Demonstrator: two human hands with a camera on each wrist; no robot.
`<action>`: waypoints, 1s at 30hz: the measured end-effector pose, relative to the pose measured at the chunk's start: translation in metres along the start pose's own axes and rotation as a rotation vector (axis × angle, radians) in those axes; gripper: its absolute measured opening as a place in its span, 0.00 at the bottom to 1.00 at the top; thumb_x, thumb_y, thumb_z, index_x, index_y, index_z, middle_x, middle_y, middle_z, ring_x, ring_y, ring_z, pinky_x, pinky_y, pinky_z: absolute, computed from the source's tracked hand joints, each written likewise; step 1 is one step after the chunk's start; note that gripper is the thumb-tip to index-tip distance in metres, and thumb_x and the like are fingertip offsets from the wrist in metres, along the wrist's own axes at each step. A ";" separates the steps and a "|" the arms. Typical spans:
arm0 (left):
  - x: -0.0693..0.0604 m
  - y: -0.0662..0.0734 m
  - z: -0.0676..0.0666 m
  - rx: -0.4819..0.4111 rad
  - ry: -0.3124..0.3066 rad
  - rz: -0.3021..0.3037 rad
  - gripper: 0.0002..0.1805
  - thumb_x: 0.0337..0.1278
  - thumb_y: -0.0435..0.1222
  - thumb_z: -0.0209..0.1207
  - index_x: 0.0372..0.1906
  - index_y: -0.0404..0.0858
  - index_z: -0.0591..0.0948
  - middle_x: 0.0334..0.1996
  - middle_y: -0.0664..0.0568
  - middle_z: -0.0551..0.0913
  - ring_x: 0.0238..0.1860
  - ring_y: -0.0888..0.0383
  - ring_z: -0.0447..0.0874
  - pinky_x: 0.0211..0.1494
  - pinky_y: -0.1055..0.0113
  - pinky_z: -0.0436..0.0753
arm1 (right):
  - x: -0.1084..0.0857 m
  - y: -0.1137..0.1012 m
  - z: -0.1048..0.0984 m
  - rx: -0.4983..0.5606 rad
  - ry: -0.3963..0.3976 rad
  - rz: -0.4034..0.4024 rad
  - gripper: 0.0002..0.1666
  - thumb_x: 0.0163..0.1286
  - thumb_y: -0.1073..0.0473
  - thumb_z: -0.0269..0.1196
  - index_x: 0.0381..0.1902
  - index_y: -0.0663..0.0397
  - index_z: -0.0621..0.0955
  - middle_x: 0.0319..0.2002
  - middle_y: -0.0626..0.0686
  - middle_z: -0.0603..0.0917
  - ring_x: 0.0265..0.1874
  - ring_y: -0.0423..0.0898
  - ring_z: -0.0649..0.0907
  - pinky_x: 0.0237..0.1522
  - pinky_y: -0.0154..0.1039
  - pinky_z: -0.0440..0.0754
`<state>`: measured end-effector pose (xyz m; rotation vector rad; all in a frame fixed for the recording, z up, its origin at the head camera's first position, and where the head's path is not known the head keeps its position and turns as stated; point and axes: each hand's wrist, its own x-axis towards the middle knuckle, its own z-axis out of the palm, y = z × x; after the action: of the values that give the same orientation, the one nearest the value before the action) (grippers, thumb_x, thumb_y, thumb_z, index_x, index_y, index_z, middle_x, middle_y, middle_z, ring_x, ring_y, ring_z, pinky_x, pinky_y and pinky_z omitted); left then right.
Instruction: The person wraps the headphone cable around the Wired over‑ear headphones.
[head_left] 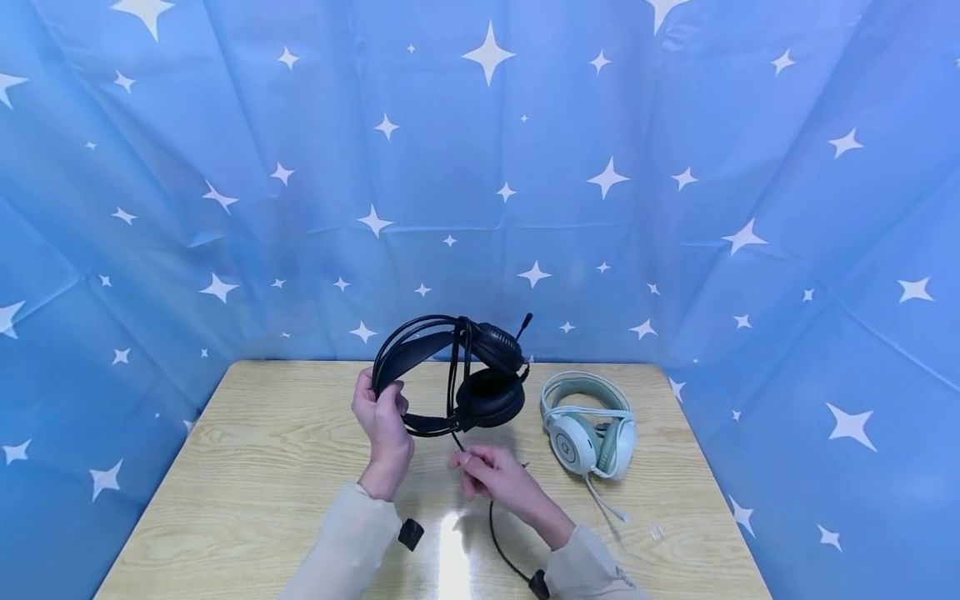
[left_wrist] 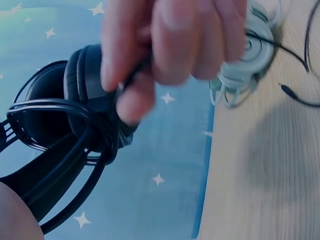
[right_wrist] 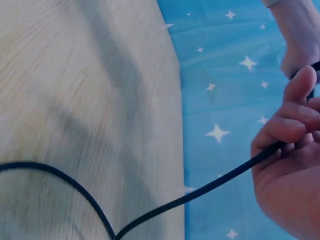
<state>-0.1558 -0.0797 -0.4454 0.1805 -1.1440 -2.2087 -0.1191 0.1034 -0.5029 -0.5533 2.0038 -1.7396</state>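
My left hand (head_left: pixel 386 429) grips the headband of a black headset (head_left: pixel 491 398), raised over the far part of the table with its ear cups toward the right. Loops of black cable run around the headband and ear cups; a microphone boom (head_left: pixel 523 325) sticks up behind. Just below the headset, my right hand (head_left: pixel 502 482) pinches the black cable (right_wrist: pixel 210 186), which runs through its curled fingers and trails down to the table. In the left wrist view, a slim black plug (left_wrist: pixel 286 90) shows above the wood.
A mint-green headset (head_left: pixel 588 425) lies to the right on the wooden table (head_left: pixel 247 467), its own cord wrapped around it. A small clear scrap (head_left: pixel 657 533) lies nearer. Small black blocks (head_left: pixel 411 534) show beside the forearms. A blue star-patterned curtain (head_left: pixel 487 167) stands behind.
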 end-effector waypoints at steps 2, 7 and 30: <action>0.001 -0.001 -0.004 0.042 0.002 0.021 0.14 0.44 0.18 0.51 0.30 0.40 0.75 0.19 0.59 0.70 0.14 0.67 0.61 0.19 0.76 0.61 | -0.001 -0.003 -0.002 -0.004 -0.015 0.014 0.19 0.83 0.57 0.50 0.50 0.68 0.82 0.21 0.49 0.78 0.19 0.39 0.70 0.23 0.28 0.64; 0.003 -0.005 -0.011 0.173 0.000 0.080 0.14 0.43 0.18 0.53 0.33 0.38 0.76 0.23 0.58 0.74 0.20 0.65 0.68 0.23 0.76 0.67 | -0.002 -0.013 -0.007 -0.020 -0.043 0.008 0.20 0.83 0.56 0.50 0.50 0.68 0.82 0.21 0.49 0.77 0.22 0.40 0.73 0.28 0.30 0.68; 0.004 -0.011 -0.020 0.401 -0.107 0.321 0.11 0.43 0.14 0.55 0.37 0.19 0.75 0.29 0.61 0.80 0.30 0.68 0.76 0.36 0.78 0.75 | -0.002 -0.034 -0.035 0.041 0.020 -0.072 0.25 0.84 0.49 0.49 0.50 0.68 0.80 0.22 0.47 0.73 0.16 0.38 0.67 0.18 0.30 0.62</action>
<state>-0.1557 -0.0912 -0.4654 0.0397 -1.5505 -1.7115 -0.1366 0.1288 -0.4652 -0.6029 1.9795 -1.8317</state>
